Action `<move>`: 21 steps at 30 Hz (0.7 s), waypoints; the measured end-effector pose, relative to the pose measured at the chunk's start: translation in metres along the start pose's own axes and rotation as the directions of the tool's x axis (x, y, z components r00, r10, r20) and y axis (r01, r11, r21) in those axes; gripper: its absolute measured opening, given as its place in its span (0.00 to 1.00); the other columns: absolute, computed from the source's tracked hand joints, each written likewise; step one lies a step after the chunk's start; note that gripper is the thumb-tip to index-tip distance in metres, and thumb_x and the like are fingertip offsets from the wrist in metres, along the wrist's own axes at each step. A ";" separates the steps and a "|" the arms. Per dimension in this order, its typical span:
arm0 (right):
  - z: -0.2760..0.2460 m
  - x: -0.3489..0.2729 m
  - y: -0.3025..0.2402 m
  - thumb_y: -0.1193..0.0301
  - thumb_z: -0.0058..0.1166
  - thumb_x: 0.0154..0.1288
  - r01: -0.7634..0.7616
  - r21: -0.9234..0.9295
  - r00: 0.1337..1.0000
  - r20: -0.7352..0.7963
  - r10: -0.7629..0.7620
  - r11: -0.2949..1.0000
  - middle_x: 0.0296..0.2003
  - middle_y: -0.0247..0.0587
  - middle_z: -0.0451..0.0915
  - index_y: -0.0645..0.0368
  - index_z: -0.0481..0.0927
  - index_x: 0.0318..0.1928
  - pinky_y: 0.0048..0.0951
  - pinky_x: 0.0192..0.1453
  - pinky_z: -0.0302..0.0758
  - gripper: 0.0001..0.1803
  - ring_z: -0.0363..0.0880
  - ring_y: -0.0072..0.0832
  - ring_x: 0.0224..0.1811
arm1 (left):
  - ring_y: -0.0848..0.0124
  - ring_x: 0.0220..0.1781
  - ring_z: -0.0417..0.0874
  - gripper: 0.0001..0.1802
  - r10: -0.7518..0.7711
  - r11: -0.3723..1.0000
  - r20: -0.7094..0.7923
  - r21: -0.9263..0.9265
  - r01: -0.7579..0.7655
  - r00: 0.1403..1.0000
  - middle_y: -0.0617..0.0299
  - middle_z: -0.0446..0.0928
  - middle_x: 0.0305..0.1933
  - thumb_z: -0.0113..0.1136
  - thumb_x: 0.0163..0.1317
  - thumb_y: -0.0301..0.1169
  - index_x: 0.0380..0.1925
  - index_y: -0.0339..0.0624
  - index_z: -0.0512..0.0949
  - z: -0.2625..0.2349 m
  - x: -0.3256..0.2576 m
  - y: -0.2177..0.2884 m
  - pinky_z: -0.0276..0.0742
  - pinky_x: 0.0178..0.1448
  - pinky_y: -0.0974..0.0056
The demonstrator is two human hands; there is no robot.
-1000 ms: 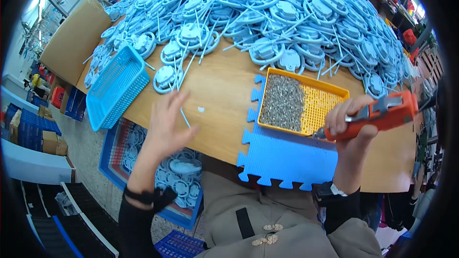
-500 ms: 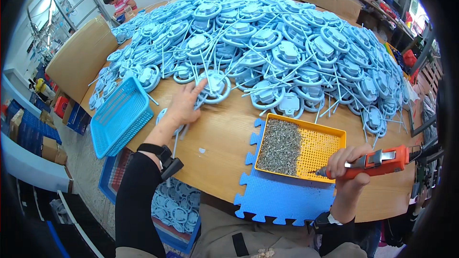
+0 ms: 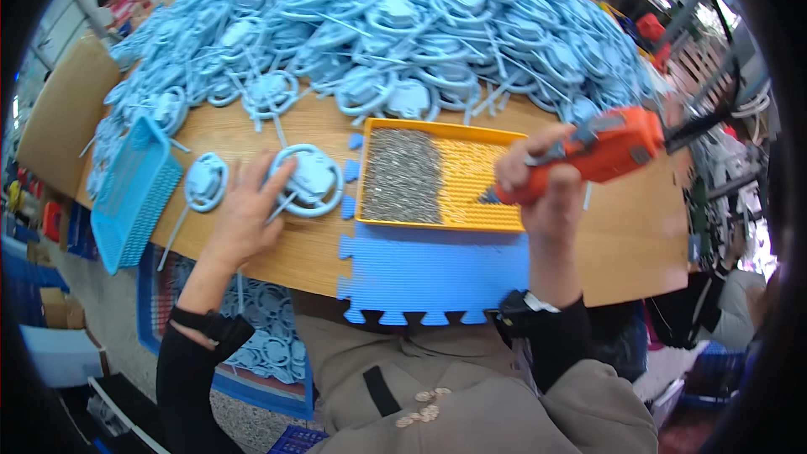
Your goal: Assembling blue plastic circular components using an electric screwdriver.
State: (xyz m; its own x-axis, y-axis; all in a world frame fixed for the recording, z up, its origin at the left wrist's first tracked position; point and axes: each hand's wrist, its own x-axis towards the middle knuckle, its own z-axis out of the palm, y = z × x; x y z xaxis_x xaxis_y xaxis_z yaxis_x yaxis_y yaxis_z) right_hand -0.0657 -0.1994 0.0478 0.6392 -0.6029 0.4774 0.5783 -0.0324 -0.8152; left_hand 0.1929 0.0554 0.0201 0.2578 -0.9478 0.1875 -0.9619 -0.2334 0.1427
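My left hand [image 3: 244, 217] grips the left rim of a light blue ring-shaped plastic part [image 3: 314, 176] with a raised block in its middle. The ring lies on the table just left of the screw tray, and its thin stem runs by my fingers. A similar blue part [image 3: 204, 182] with a long stem lies left of that hand, apart from it. Wrapped in my right hand [image 3: 546, 189] is an orange electric screwdriver [image 3: 601, 151], its tip pointing left over the yellow tray [image 3: 483, 224]. Small metal screws [image 3: 403, 175] fill the tray's left half.
A large heap of blue plastic parts [image 3: 395, 17] covers the far side of the wooden table [image 3: 626, 244]. A blue foam mat [image 3: 437, 273] lies in front of the tray. At left stands a blue basket [image 3: 139, 193]; below the edge is a crate of parts [image 3: 269, 349]. Another person [image 3: 126, 7] sits far left.
My left hand has brought the ring-shaped part away from the heap, nearer to me. The screwdriver has lifted a little in my right hand. The view has shifted downward and to the right.
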 end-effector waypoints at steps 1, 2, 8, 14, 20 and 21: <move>0.003 0.003 0.003 0.48 0.60 0.61 0.008 -0.013 1.000 -0.021 -0.009 1.000 0.23 0.38 0.71 0.57 0.68 0.43 0.29 0.29 0.68 0.27 0.70 0.28 0.24 | 0.48 0.70 0.60 0.40 -0.007 1.000 -0.033 0.010 0.007 0.999 0.47 0.64 0.64 0.57 0.45 0.22 0.65 0.47 0.64 0.003 -0.006 0.001 0.48 0.73 0.39; 0.003 0.005 0.008 0.47 0.60 0.61 0.013 -0.012 0.999 -0.032 -0.013 1.000 0.23 0.38 0.72 0.57 0.68 0.43 0.29 0.30 0.68 0.27 0.71 0.28 0.24 | 0.49 0.70 0.60 0.39 -0.014 1.000 -0.069 0.021 0.016 0.998 0.47 0.65 0.64 0.56 0.46 0.22 0.65 0.45 0.64 0.006 -0.010 0.003 0.47 0.74 0.41; 0.001 0.003 0.026 0.47 0.61 0.60 -0.008 0.002 0.997 -0.076 0.008 1.000 0.23 0.37 0.73 0.58 0.69 0.42 0.28 0.31 0.70 0.28 0.72 0.26 0.25 | 0.48 0.71 0.59 0.34 -0.037 0.999 -0.143 0.008 0.039 0.989 0.46 0.65 0.65 0.48 0.49 0.19 0.63 0.35 0.64 0.011 -0.035 0.019 0.44 0.74 0.41; 0.005 0.007 0.030 0.48 0.61 0.60 -0.027 -0.033 0.998 -0.049 0.026 0.999 0.23 0.36 0.73 0.59 0.69 0.40 0.27 0.30 0.71 0.27 0.73 0.26 0.24 | 0.47 0.69 0.64 0.32 0.071 0.997 -0.136 0.025 -0.068 0.988 0.46 0.65 0.65 0.51 0.53 0.21 0.62 0.38 0.63 0.009 -0.062 0.072 0.47 0.71 0.34; 0.005 0.007 0.036 0.50 0.60 0.62 -0.023 -0.022 0.999 -0.040 0.022 0.999 0.22 0.36 0.73 0.59 0.69 0.40 0.27 0.30 0.71 0.25 0.73 0.25 0.24 | 0.51 0.69 0.65 0.28 0.109 0.994 0.051 -0.014 -0.108 0.993 0.52 0.68 0.63 0.57 0.55 0.26 0.59 0.43 0.68 0.019 -0.062 0.118 0.48 0.70 0.33; 0.005 0.007 0.036 0.51 0.60 0.62 -0.030 -0.010 0.998 -0.050 0.029 1.000 0.22 0.36 0.73 0.58 0.69 0.40 0.26 0.30 0.71 0.24 0.73 0.25 0.24 | 0.48 0.70 0.62 0.33 0.154 0.988 0.105 -0.008 -0.154 0.982 0.49 0.65 0.65 0.62 0.52 0.30 0.60 0.37 0.67 0.024 -0.062 0.118 0.44 0.72 0.34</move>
State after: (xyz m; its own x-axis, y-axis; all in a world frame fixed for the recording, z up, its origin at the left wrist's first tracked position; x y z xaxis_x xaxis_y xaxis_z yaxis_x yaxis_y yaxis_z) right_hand -0.0380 -0.2002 0.0235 0.6300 -0.6424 0.4365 0.5539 -0.0224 -0.8323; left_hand 0.0616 0.0814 0.0017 0.0956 -0.9900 0.1039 -0.9893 -0.0829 0.1200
